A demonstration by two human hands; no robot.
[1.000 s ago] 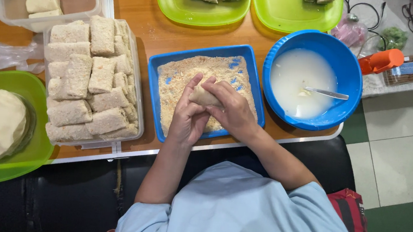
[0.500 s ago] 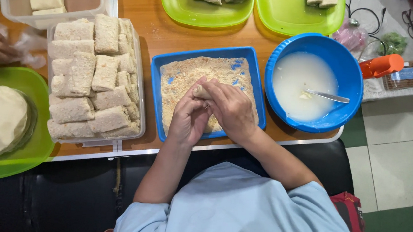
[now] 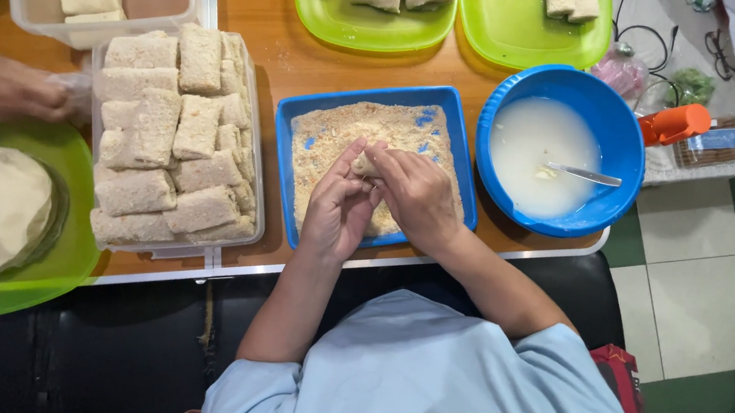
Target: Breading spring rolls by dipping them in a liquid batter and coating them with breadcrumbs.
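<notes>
Risk: your left hand and right hand, pressed together around the pale roll over the blue crumb tray, may squeeze it open.

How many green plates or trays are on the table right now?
3, possibly more out of frame: one top centre holding rolls, one top right with rolls, one at the left edge holding a stack of round wrappers. A green corner shows top left.

crumb tray sits between container of breaded rolls (left) and bowl.
</notes>
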